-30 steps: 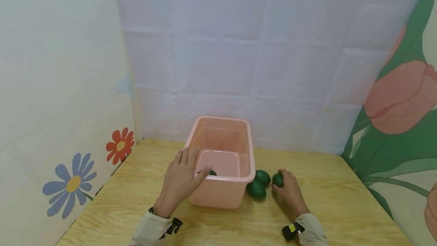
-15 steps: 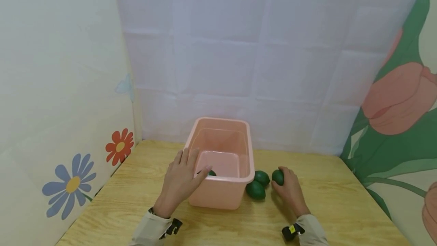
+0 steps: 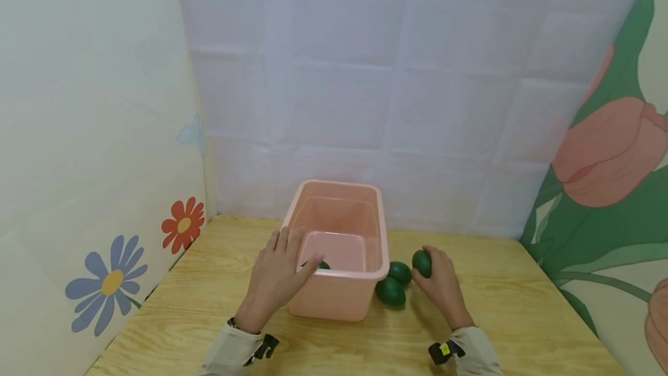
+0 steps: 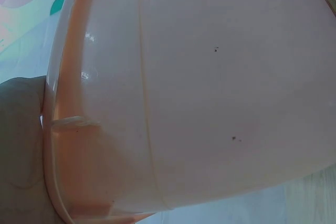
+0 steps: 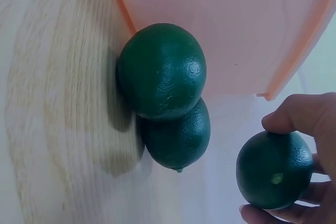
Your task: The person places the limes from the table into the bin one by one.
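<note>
A pink plastic bin stands on the wooden table. My left hand rests on the bin's near left rim, fingers spread and fairly straight; in the left wrist view part of that hand lies along the bin's rim. My right hand holds a dark green lime between thumb and fingers, raised off the table to the right of the bin. Against the bin's right side, two more limes touch each other, a nearer lime and a farther lime. Inside the bin, a lime is mostly hidden by the near wall and my left hand.
Wood-grain table extends to both sides of the bin. A white cloth backdrop hangs behind it. Flower-printed panels stand on the left and right. Both wrists carry small black cameras.
My right hand has lifted its lime from the table and moved it slightly up and away. The left hand, the bin and the other limes have stayed put.
</note>
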### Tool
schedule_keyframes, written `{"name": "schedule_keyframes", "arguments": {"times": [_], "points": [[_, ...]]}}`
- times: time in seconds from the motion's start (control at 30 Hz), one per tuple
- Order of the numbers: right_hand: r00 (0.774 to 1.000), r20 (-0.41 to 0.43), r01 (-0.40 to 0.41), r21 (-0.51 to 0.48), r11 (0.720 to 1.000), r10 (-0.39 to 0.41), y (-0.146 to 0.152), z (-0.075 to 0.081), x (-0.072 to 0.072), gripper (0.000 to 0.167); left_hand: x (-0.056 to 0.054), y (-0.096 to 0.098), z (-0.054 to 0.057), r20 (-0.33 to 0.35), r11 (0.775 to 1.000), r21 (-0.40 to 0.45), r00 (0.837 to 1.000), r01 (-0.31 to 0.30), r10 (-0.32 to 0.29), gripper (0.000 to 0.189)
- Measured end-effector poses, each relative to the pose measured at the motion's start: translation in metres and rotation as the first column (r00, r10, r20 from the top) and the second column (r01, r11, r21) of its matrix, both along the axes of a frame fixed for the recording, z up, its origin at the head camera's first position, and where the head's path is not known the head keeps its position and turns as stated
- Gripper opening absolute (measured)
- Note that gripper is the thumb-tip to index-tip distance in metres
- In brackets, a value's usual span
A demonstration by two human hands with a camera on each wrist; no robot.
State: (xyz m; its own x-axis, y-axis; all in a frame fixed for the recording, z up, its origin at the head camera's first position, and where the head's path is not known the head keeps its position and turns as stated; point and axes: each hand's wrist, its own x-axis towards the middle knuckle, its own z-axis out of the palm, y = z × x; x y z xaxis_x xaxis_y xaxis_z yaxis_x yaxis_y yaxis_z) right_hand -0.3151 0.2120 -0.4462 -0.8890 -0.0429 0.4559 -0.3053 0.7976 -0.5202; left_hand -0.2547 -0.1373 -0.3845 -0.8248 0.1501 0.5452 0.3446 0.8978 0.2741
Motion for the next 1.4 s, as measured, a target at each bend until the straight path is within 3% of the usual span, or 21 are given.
{"name": "schedule_keyframes", "arguments": {"times": [0.47, 0.9, 1.2, 1.4], "points": [[0.997, -0.082, 0.006, -0.012, 1.000, -0.007, -0.007, 0.006, 0.004, 0.060, 0.001, 0.000, 0.001, 0.027, 1.000, -0.005, 1.000, -0.004, 0.004, 0.076], [0.988, -0.152, -0.006, 0.007, 1.000, 0.007, -0.017, 0.021, 0.011, 0.060, 0.000, 0.000, 0.000, 0.029, 1.000, -0.005, 1.000, 0.003, -0.003, 0.076], [0.958, -0.284, -0.033, 0.022, 0.999, 0.038, -0.023, 0.028, 0.012, 0.062, -0.001, 0.000, 0.000, 0.011, 1.000, -0.013, 1.000, 0.006, -0.006, 0.076], [0.944, -0.324, -0.052, 0.013, 0.999, 0.054, -0.027, 0.032, 0.015, 0.068, -0.001, 0.000, 0.000, 0.022, 1.000, -0.011, 1.000, 0.004, -0.004, 0.076]]}}
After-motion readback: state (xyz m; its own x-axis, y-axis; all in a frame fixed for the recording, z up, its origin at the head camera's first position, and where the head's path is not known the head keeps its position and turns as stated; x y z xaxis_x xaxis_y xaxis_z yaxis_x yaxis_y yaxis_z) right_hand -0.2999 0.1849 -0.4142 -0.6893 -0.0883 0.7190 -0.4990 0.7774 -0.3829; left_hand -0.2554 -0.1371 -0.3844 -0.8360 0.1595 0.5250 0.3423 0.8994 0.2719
